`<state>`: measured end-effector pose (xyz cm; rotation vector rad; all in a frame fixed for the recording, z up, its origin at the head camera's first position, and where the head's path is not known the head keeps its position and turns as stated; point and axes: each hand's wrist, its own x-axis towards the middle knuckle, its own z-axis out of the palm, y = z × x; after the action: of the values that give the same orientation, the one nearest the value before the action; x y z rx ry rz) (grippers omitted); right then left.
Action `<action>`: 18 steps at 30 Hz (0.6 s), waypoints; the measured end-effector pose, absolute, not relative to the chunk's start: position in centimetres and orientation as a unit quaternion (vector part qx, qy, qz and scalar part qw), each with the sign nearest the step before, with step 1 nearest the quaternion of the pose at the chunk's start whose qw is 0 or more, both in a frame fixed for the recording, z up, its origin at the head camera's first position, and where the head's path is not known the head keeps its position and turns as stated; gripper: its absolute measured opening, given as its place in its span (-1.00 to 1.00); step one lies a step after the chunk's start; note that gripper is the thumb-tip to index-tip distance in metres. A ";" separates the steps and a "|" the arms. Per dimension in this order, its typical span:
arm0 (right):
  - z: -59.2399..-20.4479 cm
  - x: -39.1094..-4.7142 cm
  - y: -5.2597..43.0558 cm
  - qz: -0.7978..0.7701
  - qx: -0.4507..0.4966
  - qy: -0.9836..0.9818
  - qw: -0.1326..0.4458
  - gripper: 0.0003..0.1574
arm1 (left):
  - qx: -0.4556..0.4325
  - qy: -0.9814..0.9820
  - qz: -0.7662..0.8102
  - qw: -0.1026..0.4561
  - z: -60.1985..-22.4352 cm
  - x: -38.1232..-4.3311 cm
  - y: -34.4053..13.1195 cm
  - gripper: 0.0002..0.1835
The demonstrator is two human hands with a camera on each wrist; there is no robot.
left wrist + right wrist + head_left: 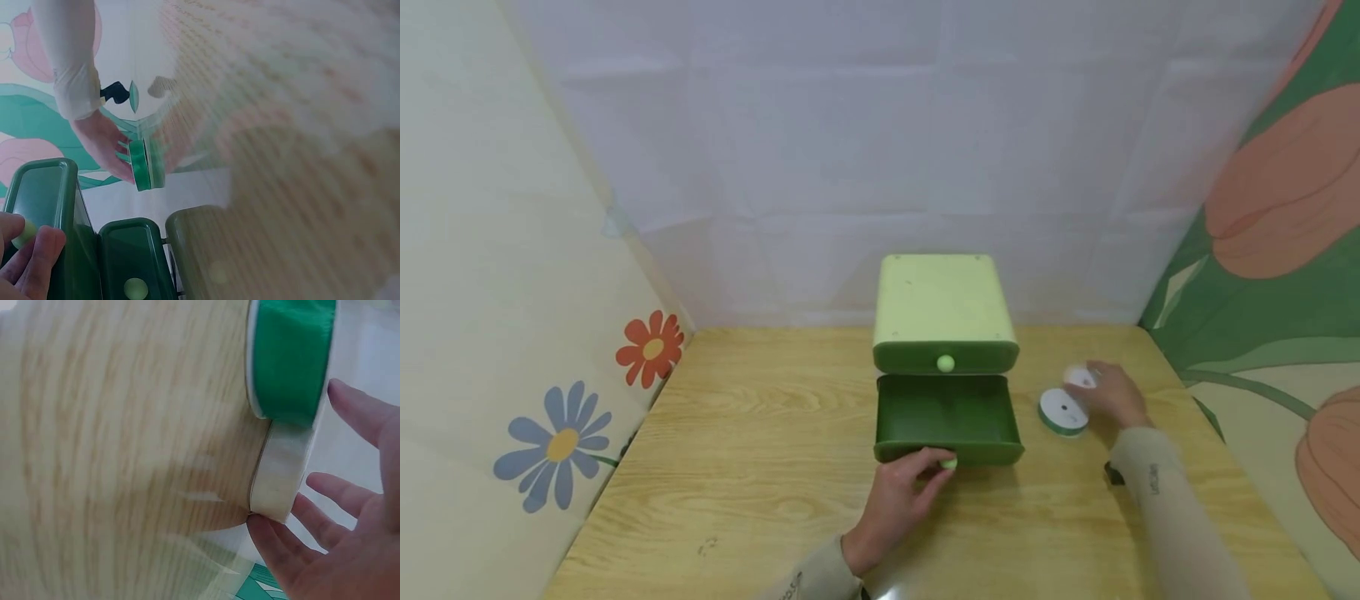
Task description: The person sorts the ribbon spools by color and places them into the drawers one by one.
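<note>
A small cabinet (940, 300) with a pale green body and dark green drawer fronts stands on the table. Its lower drawer (947, 408) is pulled out, and no contents show inside. My left hand (892, 502) pinches that drawer's round pale green knob (950, 464) between thumb and fingers. Right of the cabinet, two ribbon spools lie flat side by side, one green (292, 362) and one cream (281, 472). My right hand (1118, 397) is at the cream spool, its fingers spread and fingertips against the spool's edge. The thumb extends close to the green spool.
The cabinet's upper drawer (910, 357) is closed, with its own round knob (945, 363). The wooden table (760, 467) meets a white sheet (820, 167) behind. Flower-patterned panels (561, 446) flank both sides. A black band sits at my right wrist.
</note>
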<state>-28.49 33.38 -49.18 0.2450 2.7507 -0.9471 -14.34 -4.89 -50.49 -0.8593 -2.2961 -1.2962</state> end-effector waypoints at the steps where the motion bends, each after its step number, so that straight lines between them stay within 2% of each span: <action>1: -49.2 -28.5 33.3 -0.317 0.088 0.938 0.109 0.19 | -0.306 -0.814 -0.459 0.184 -50.5 -14.3 -4.9 -0.80; 12: -49.3 -29.3 33.2 -0.226 0.067 0.970 0.066 0.04 | -0.304 -0.811 -0.462 0.188 -50.7 -14.4 -4.8 -0.81; 18: -49.2 -30.0 33.1 -0.200 0.075 0.976 0.040 0.03 | -0.306 -0.808 -0.464 0.198 -50.9 -14.4 -4.8 -0.79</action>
<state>-29.97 33.10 -49.19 0.2285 2.9904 -0.6119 -14.42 -4.83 -50.86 -0.8557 -2.2606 -1.2983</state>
